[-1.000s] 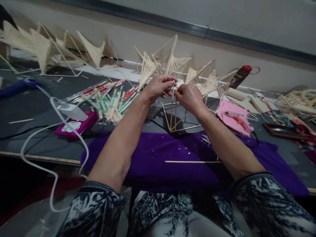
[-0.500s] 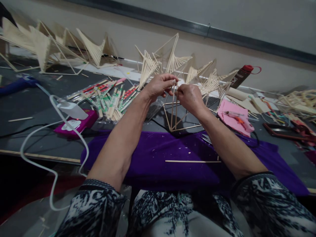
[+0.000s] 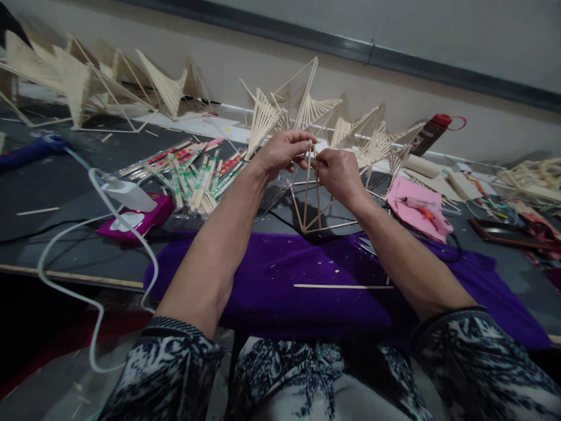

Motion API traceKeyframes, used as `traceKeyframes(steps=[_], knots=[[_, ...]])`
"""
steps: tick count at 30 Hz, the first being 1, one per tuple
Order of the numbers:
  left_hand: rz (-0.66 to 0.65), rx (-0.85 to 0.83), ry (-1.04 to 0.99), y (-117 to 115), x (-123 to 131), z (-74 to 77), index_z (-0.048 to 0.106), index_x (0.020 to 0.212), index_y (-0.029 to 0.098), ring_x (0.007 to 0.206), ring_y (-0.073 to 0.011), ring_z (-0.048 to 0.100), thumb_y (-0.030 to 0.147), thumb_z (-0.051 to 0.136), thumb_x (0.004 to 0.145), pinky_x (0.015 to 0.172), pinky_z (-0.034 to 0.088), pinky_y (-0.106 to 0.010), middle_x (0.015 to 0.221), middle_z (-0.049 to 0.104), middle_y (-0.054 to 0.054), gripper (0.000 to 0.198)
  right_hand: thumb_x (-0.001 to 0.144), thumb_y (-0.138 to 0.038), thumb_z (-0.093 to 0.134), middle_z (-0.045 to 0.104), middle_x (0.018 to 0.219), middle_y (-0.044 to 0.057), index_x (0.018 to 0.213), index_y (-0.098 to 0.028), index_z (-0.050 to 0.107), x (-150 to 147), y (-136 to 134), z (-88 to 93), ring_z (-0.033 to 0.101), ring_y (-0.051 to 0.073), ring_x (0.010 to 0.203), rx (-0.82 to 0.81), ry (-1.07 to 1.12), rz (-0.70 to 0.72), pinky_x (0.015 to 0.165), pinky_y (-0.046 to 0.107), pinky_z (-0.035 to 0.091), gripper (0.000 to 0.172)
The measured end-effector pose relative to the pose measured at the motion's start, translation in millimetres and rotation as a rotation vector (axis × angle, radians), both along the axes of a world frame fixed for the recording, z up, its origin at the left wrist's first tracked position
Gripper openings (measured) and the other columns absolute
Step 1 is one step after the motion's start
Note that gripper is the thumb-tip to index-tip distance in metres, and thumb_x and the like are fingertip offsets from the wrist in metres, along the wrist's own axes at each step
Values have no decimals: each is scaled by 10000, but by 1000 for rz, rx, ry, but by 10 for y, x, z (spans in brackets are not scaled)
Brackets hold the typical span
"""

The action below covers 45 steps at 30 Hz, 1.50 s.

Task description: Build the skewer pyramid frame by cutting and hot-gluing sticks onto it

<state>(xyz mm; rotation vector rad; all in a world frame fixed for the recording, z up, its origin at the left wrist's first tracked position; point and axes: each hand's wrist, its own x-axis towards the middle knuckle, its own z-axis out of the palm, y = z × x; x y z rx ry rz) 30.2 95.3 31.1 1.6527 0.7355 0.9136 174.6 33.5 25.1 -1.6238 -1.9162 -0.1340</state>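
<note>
A pale wooden stick frame (image 3: 312, 216) stands upright on the dark table (image 3: 70, 193), just past a purple cloth (image 3: 284, 280). My left hand (image 3: 283, 151) pinches the top of the frame's upright sticks from the left. My right hand (image 3: 336, 172) is closed on the same top joint from the right. The fingertips of both hands meet at the apex. One loose stick (image 3: 342, 286) lies flat on the cloth between my forearms.
Packets of wrapped chopsticks (image 3: 197, 175) lie left of the frame. Finished stick sculptures (image 3: 307, 111) line the back wall. A magenta box (image 3: 135, 219) with a white cable (image 3: 65, 245) sits at left, a pink cloth (image 3: 416, 207) and a red-capped bottle (image 3: 432, 133) at right.
Both hands stay on the frame's top; my right hand has shifted very slightly and the view has drifted a little. Nothing was let go.
</note>
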Motion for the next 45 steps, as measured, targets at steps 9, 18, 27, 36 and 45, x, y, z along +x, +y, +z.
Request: traceKeyframes(steps=[9, 18, 27, 36, 45], knots=[[-13, 13, -10, 4, 5, -5, 635, 1013, 141, 524, -38, 564, 194, 554, 831, 427, 328, -153, 838, 629, -47, 207, 789, -189, 486, 602, 612, 64, 679, -137, 655, 2, 33, 0, 570, 157, 633, 6, 80, 51, 629, 272, 411, 208], [-6, 24, 6, -15, 11, 16, 628, 993, 142, 532, -38, 561, 186, 558, 820, 447, 337, -148, 822, 626, -35, 192, 787, -166, 453, 608, 609, 74, 655, -128, 643, -8, 50, -11, 567, 160, 644, 16, 83, 53, 616, 268, 413, 234], [29, 18, 29, -49, 23, 48, 640, 968, 148, 523, -45, 563, 163, 536, 824, 468, 358, -168, 798, 618, -31, 178, 777, -141, 448, 622, 646, 86, 652, -134, 644, -26, 51, 9, 584, 184, 702, 2, 63, 24, 665, 294, 425, 232], [2, 13, 10, -40, 16, 47, 636, 955, 144, 516, -40, 561, 177, 540, 831, 455, 353, -167, 829, 623, -38, 160, 777, -159, 446, 612, 635, 87, 676, -129, 653, -32, 43, 14, 584, 185, 723, -25, 70, 10, 652, 287, 423, 233], [14, 1, 23, -49, 17, 60, 635, 947, 155, 534, -51, 572, 167, 536, 825, 471, 353, -168, 782, 611, -28, 158, 795, -161, 457, 600, 639, 79, 671, -141, 655, -25, 39, 8, 579, 182, 717, -41, 73, 16, 664, 310, 426, 234]])
